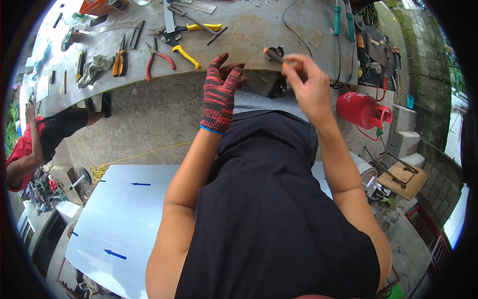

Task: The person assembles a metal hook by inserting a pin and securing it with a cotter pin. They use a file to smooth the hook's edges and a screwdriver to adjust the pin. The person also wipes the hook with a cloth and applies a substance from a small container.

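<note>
My left hand (219, 94) wears a red-and-black striped knit glove with a blue cuff. It hovers at the near edge of the metal worktable (249, 47), fingers apart, and I see nothing in it. My bare right hand (309, 82) is to its right, thumb and fingers pinched at the orange end of a short dark tool (275, 57) with orange at both ends; its exact kind is unclear. A dark curved piece (281, 50) shows right beside that tool. Closest to my left hand lie yellow-handled snips (186, 56) and a T-shaped metal bar (216, 36).
Red-handled pliers (155, 57), orange-handled pliers (119, 60) and a grey rag (97, 67) lie along the table's left side. Green-handled cable leads (337, 20) cross its right end. A red gas cylinder (361, 109) stands at right. Another person (37, 139) is at far left.
</note>
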`<state>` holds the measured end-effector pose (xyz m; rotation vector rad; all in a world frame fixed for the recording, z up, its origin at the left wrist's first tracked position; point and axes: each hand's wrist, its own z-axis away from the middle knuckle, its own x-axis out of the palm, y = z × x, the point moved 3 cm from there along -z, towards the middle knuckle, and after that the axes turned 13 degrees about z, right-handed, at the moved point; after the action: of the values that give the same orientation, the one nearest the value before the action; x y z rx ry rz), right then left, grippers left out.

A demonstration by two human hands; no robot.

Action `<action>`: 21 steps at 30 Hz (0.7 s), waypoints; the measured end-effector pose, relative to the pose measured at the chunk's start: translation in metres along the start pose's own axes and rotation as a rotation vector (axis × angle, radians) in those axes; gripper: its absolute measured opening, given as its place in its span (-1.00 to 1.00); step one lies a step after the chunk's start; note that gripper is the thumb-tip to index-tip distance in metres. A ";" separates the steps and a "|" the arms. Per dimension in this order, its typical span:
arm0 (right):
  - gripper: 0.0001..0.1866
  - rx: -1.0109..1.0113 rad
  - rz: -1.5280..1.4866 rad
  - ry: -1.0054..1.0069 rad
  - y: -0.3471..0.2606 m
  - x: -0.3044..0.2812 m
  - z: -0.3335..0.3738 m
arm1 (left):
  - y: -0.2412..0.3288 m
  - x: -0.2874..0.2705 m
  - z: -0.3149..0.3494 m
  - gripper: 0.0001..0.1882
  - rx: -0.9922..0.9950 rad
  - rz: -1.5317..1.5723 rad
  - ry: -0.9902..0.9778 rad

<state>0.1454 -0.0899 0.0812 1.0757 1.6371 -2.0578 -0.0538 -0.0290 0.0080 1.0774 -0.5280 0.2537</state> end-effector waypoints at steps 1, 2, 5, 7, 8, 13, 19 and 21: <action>-0.80 -0.062 0.071 0.061 0.004 0.001 -0.015 | 0.000 -0.005 0.000 -0.43 -0.008 -0.049 -0.003; -0.80 -0.124 0.143 0.125 0.011 0.002 -0.033 | -0.001 -0.009 -0.001 -0.42 -0.013 -0.099 -0.009; -0.81 -0.227 0.304 0.202 0.032 0.017 -0.084 | -0.013 -0.027 0.001 -0.46 0.009 -0.177 -0.080; -0.81 -0.274 0.357 0.183 0.048 0.030 -0.115 | -0.017 -0.026 0.003 -0.48 0.002 -0.202 -0.136; -0.80 -0.299 0.388 0.169 0.055 0.037 -0.126 | -0.019 -0.024 0.005 -0.48 -0.010 -0.232 -0.148; -0.76 -0.130 0.276 0.023 0.071 0.069 -0.164 | -0.024 -0.017 0.008 -0.47 -0.055 -0.361 -0.183; -0.76 -0.194 0.380 0.187 0.080 0.067 -0.163 | -0.045 -0.015 -0.013 -0.37 0.009 -0.713 -0.226; -0.76 -0.227 0.366 0.267 0.088 0.053 -0.152 | -0.052 -0.006 -0.027 -0.31 0.033 -0.738 -0.198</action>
<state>0.2215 0.0357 -0.0284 1.4860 1.5974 -1.5112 -0.0278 -0.0290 -0.0448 1.2646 -0.2705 -0.4966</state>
